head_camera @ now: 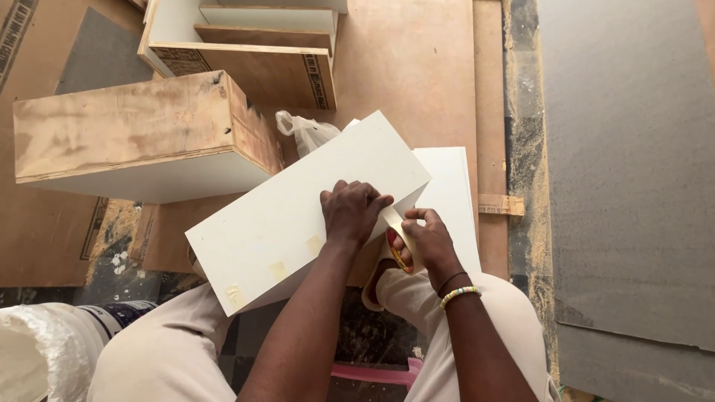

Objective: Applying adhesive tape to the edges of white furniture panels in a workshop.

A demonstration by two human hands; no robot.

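Item: white panel (298, 216) pinned flat by left hand (350, 212); right hand (426, 242) grips tape roll (398, 249), apparently stretching tape; best kept taut, pressed flat along the edge.

White board (298, 208) tilted across lap, tape pieces along edge; masking tape roll (398, 246) at right end.

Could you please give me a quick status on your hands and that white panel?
Left hand pressing on white panel. Right hand holding masking tape roll at the panel's edge. Three tape pieces already on its face. Nothing blocking.
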